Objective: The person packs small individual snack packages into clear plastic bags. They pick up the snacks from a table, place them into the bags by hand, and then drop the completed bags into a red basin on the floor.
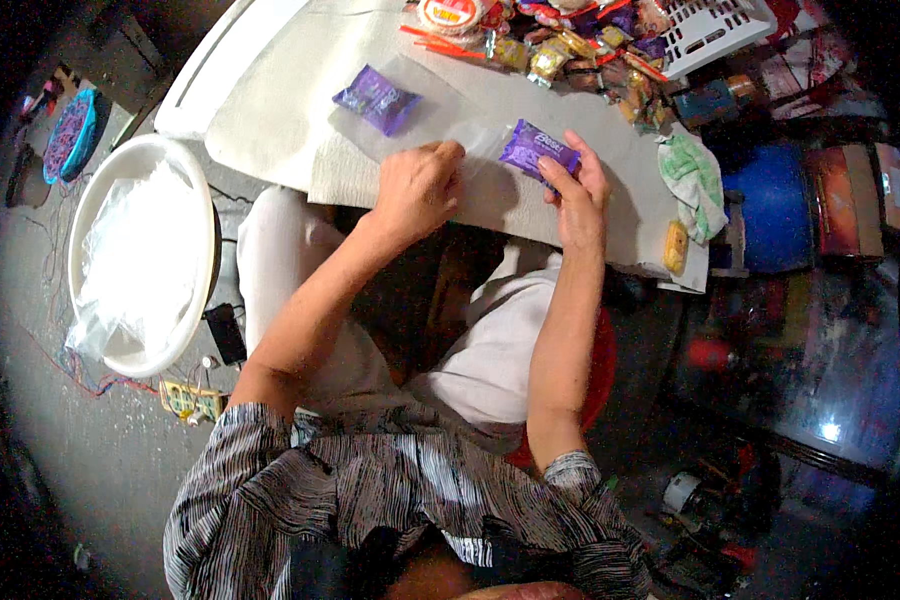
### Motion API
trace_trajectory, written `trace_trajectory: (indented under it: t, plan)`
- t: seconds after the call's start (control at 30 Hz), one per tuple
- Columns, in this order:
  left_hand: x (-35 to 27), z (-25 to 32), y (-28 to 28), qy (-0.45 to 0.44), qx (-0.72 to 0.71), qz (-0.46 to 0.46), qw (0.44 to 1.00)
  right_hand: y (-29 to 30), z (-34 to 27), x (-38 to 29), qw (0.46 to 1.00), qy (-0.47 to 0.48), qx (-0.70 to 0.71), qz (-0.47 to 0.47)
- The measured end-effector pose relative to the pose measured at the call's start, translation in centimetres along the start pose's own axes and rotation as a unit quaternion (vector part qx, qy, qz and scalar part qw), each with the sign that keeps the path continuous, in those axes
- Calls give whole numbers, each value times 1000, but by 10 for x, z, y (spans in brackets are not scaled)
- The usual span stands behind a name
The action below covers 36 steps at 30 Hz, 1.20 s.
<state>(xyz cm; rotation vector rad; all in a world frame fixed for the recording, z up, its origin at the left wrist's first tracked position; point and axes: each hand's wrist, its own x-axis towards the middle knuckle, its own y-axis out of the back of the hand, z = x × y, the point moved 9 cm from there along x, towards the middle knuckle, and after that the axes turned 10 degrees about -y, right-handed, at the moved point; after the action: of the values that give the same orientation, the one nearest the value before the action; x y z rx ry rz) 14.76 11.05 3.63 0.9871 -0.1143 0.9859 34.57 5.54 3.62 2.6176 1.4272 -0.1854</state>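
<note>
My right hand (pixel 581 187) grips a purple wrapped packet (pixel 538 148) between thumb and fingers, just above the pale tabletop (pixel 270 127). Left of it, my left hand (pixel 420 180) has its fingers curled at the near edge of a clear plastic bag (pixel 450 101). The bag lies flat towards its far left end, and its film reaches towards the held packet. A second purple packet (pixel 379 100) rests at the bag's left end, seemingly inside it. The fingertips of my left hand are partly hidden.
A heap of wrapped sweets and snacks (pixel 570 52) covers the far right, beside a white plastic basket (pixel 712 34). A green-and-white cloth (pixel 691 184) and a yellow block (pixel 675 246) lie at the right edge. On the left stands a white basin (pixel 202 300) of clear plastic bags (pixel 139 255).
</note>
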Motion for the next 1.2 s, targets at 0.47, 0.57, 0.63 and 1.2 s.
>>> trace_trajectory:
  t: [0.47, 0.57, 0.63, 1.2]
  plan:
    - [-2, -2, 12, 14, -15, 106, 994, -25, 14, -13, 983, -67, -89, -143]
    - [-3, 2, 10, -2, -8, 118, 993, -36, 6, -17, 987, -47, -46, -145]
    - [-2, 9, 9, -24, 24, 115, 993, -40, 5, -15, 990, -42, -55, -126]
    - [-5, 20, 6, -62, 68, 102, 991, -51, 23, -3, 992, -10, -105, -75]
